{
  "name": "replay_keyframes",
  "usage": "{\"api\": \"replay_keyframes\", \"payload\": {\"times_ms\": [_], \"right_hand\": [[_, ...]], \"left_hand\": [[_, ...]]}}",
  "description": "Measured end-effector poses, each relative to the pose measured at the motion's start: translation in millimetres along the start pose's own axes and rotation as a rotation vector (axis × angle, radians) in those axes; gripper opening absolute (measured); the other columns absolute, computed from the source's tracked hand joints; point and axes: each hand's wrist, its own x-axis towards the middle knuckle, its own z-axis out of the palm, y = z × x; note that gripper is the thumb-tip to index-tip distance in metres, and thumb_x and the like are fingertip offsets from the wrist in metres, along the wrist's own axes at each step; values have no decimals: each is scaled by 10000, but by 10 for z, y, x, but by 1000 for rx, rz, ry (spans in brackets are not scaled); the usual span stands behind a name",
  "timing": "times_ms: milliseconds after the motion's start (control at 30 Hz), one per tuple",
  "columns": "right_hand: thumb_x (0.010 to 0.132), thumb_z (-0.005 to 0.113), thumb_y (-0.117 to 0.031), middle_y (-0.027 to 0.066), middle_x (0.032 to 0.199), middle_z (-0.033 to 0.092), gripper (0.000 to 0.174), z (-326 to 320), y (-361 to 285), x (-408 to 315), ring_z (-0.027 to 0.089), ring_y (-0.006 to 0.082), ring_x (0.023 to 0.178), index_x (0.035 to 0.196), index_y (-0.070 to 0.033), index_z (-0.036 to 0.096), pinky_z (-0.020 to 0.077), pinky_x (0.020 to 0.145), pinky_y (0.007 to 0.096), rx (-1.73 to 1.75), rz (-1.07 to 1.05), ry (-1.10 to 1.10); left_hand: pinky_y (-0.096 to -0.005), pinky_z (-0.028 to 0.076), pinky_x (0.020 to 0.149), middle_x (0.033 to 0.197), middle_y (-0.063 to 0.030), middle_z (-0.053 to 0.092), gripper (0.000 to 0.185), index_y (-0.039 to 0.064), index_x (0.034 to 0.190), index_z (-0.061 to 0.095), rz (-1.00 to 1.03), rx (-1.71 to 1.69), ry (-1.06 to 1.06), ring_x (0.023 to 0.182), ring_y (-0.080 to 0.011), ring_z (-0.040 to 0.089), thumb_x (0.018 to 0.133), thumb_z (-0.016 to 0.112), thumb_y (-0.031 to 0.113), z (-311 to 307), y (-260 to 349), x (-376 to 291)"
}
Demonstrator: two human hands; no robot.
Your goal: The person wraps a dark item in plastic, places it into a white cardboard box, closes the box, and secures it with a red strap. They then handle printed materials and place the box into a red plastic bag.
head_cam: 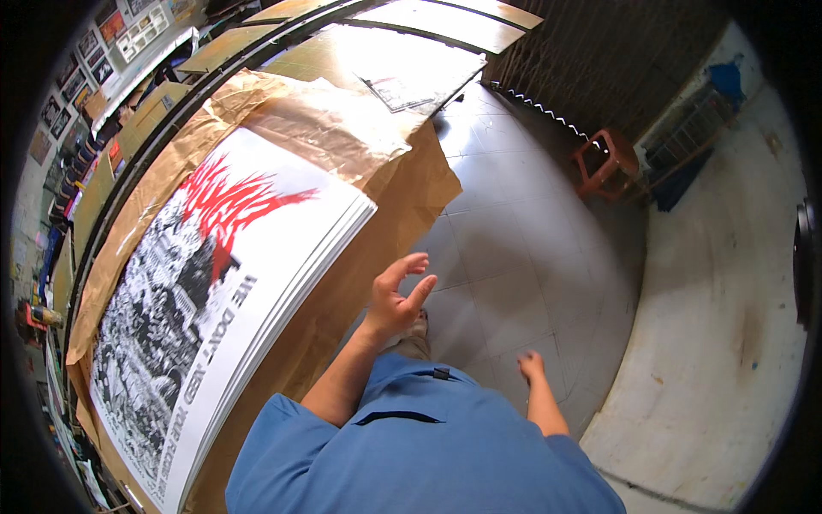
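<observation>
My left hand [399, 297] is raised beside the table, thumb and fingers curved apart with nothing between them. To its left lies a thick stack of printed posters [308, 212], their sheet edges slightly fanned. The top sheet carries a black-and-white crowd picture, a red flame-like shape and large lettering. Brown kraft paper [359, 270] is spread under the stack and bunched up along its far side. My right hand [531, 365] hangs low over the floor, away from the table; it is small and blurred, so its fingers are unclear.
Beyond the wrapping, a thin dark-edged sheet [401, 96] lies on a shiny board [308, 54]. A red-brown plastic stool [607, 164] stands on the tiled floor [507, 283] near a dark corrugated shutter [610, 58]. A stained pale wall [713, 289] runs along the right.
</observation>
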Motion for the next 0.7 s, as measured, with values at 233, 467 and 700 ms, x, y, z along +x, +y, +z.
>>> {"api": "replay_keyframes", "payload": {"times_ms": [233,467,700], "right_hand": [[802,693,-132,171,1113,587,536,-12,-2392,1744,621,204,836,1265,16,469,529,625,296,50,-118,-250],[778,714,-205,175,1020,627,483,-699,-3114,2377,623,212,742,1190,-8,560,506,630,301,96,57,-288],[839,613,-193,131,849,621,262,-1643,-2576,3869,584,175,636,1027,-10,609,459,525,302,-378,68,-417]], "left_hand": [[-366,439,858,1052,-151,613,420,21,1115,579,225,398,251,979,-302,586,770,696,231,499,-368,1963],[-476,315,966,1250,-172,505,618,51,1204,520,-109,1018,634,1173,-327,453,716,713,378,745,-828,3537],[-486,355,991,1301,-172,465,1058,55,1353,332,-879,1175,686,1244,-330,393,543,811,539,456,-1122,4159]]}}
